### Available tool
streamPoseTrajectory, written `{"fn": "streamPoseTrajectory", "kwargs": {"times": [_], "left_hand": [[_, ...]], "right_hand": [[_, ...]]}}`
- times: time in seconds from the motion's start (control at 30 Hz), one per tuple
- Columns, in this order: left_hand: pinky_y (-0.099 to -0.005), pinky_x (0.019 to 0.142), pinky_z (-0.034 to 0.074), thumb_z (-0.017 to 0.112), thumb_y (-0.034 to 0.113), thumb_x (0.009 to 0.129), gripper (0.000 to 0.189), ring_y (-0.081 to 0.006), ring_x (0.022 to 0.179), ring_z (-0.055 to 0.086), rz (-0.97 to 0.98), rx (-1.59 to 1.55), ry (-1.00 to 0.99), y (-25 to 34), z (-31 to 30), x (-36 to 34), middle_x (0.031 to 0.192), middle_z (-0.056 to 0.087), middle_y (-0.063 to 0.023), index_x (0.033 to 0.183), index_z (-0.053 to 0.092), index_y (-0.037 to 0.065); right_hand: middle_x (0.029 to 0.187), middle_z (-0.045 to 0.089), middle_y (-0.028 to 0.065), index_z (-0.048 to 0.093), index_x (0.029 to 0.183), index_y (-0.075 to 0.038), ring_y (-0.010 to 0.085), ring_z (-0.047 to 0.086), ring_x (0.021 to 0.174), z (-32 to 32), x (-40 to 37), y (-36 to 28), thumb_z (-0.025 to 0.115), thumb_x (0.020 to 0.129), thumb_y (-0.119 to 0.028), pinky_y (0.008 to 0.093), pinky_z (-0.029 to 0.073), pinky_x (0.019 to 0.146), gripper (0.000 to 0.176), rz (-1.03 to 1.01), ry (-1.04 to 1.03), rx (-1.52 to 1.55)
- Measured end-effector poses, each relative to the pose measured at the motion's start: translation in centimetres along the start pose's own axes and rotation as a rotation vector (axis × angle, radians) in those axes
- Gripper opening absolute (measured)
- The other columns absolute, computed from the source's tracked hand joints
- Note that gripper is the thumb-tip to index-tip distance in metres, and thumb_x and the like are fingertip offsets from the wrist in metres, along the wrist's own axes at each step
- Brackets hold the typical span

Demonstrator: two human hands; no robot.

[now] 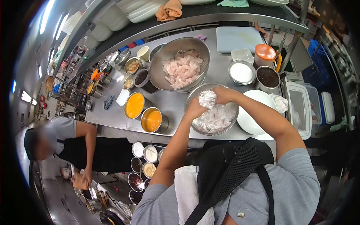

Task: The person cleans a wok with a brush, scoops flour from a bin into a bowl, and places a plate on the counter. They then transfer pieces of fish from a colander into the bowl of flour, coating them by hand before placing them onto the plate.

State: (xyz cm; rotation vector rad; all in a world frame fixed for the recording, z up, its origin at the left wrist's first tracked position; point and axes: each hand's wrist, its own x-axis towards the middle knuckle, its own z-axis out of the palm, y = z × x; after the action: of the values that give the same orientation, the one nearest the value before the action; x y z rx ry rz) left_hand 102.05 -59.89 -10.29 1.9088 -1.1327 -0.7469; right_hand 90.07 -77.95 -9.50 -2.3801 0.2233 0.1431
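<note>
A metal bowl (235, 117) in front of me holds pale meat pieces (213, 122) coated in white powder. My left hand (195, 108) reaches in at its left side, fingers curled. From the right comes my right hand (223, 95), also closed. Between them, a powder-covered clump of meat (207, 99) is gripped above the rest. Its separate pieces cannot be made out, and my fingertips are partly hidden by powder. Just behind, a larger tilted steel bowl (157, 71) contains raw, pale pink meat slices (182, 69) without powder.
A white plate (258, 123) sits right of the bowl. Behind it stand a container of white powder (241, 72) and a dark-filled pot (267, 78). Two orange-filled containers (134, 105) are at left. A white cutting board (240, 39) lies behind. A co-worker (75, 138) stands at left.
</note>
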Motion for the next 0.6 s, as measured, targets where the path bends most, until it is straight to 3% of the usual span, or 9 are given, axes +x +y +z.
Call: {"fn": "streamPoseTrajectory", "kwargs": {"times": [0.07, 0.13, 0.27, 0.33, 0.37, 0.4, 0.47, 0.5, 0.6], "left_hand": [[-0.0359, 0.089, 0.051, 0.081, 0.015, 0.063, 0.055, -0.026, 0.098, 0.067, 0.042, -0.014, -0.03, -0.1, -0.9, -0.5, 0.102, 0.071, -0.0161, 0.112, 0.064, -0.003], [-0.0381, 0.092, 0.051, 0.084, 0.02, 0.059, 0.076, -0.0313, 0.103, 0.066, 0.069, 0.335, -0.166, 0.8, -2.0, -1.8, 0.108, 0.069, -0.0198, 0.127, 0.057, -0.001], [-0.0385, 0.098, 0.048, 0.088, 0.024, 0.053, 0.105, -0.0354, 0.115, 0.061, -0.027, 0.359, -0.291, -1.8, -1.0, -1.7, 0.122, 0.063, -0.0245, 0.143, 0.04, -0.001], [-0.0366, 0.102, 0.045, 0.09, 0.024, 0.048, 0.124, -0.0356, 0.123, 0.055, 0.074, 0.284, -0.216, -7.6, 2.8, -0.2, 0.133, 0.055, -0.0266, 0.151, 0.025, -0.002], [-0.0347, 0.104, 0.043, 0.09, 0.02, 0.046, 0.121, -0.0319, 0.123, 0.055, -0.132, 0.306, -0.197, -6.9, 3.3, 0.1, 0.136, 0.053, -0.0244, 0.148, 0.029, -0.003], [-0.0347, 0.104, 0.043, 0.09, 0.02, 0.046, 0.121, -0.0319, 0.123, 0.055, -0.126, 0.303, -0.183, -7.4, 3.1, 1.0, 0.136, 0.053, -0.0244, 0.148, 0.029, -0.003], [-0.0333, 0.101, 0.045, 0.089, 0.015, 0.046, 0.11, -0.027, 0.117, 0.057, -0.054, -0.013, -0.132, -8.1, 2.8, 1.9, 0.131, 0.058, -0.0185, 0.142, 0.039, -0.003], [-0.0325, 0.099, 0.046, 0.089, 0.01, 0.047, 0.093, -0.0238, 0.112, 0.059, -0.055, -0.104, -0.081, -7.5, 2.7, 1.6, 0.124, 0.062, -0.014, 0.131, 0.052, -0.002], [-0.0332, 0.094, 0.049, 0.087, 0.015, 0.05, 0.078, -0.0282, 0.107, 0.064, -0.093, -0.179, 0.031, -6.1, 2.6, 1.1, 0.116, 0.067, -0.016, 0.121, 0.06, -0.003]], "right_hand": [[0.116, 0.066, 0.0241, 0.058, 0.126, -0.003, 0.036, 0.063, 0.11, -0.5, -0.6, -0.9, 0.076, 0.065, -0.019, 0.0401, 0.049, 0.094, 0.066, -0.043, -0.023, 0.005], [0.121, 0.063, 0.024, 0.054, 0.131, -0.003, 0.0353, 0.061, 0.114, -1.3, -2.3, -1.9, 0.078, 0.065, -0.021, 0.039, 0.047, 0.098, 0.073, -0.033, -0.089, 0.042], [0.137, 0.052, 0.0259, 0.035, 0.144, 0.004, 0.0351, 0.052, 0.126, 0.3, -2.7, -0.6, 0.084, 0.064, -0.029, 0.0383, 0.04, 0.107, 0.099, 0.134, -0.293, -0.088], [0.138, 0.052, 0.0239, 0.035, 0.144, 0.004, 0.0334, 0.052, 0.126, 7.3, -0.5, 4.3, 0.085, 0.064, -0.027, 0.0384, 0.04, 0.107, 0.1, 0.067, -0.141, 0.079], [0.138, 0.052, 0.0219, 0.035, 0.145, 0.004, 0.0317, 0.052, 0.126, 7.9, -0.2, 3.7, 0.086, 0.063, -0.025, 0.0385, 0.04, 0.107, 0.101, 0.002, 0.011, 0.253], [0.138, 0.052, 0.0219, 0.035, 0.145, 0.004, 0.0317, 0.052, 0.126, 7.4, 0.2, 3.7, 0.086, 0.063, -0.025, 0.0385, 0.04, 0.107, 0.101, -0.004, 0.011, 0.239], [0.139, 0.052, 0.0176, 0.037, 0.144, 0.004, 0.0282, 0.052, 0.124, 6.9, 0.2, 3.0, 0.087, 0.062, -0.021, 0.0374, 0.041, 0.106, 0.099, 0.159, -0.043, 0.791], [0.139, 0.051, 0.0175, 0.039, 0.143, 0.003, 0.0264, 0.051, 0.124, 7.3, 1.3, 4.2, 0.086, 0.063, -0.018, 0.0348, 0.042, 0.105, 0.095, 0.214, -0.074, 0.818], [0.13, 0.06, 0.0197, 0.051, 0.134, 0.003, 0.0265, 0.057, 0.118, 4.8, 0.9, 3.8, 0.084, 0.063, -0.018, 0.034, 0.045, 0.1, 0.081, 0.141, 0.037, 0.545]]}}
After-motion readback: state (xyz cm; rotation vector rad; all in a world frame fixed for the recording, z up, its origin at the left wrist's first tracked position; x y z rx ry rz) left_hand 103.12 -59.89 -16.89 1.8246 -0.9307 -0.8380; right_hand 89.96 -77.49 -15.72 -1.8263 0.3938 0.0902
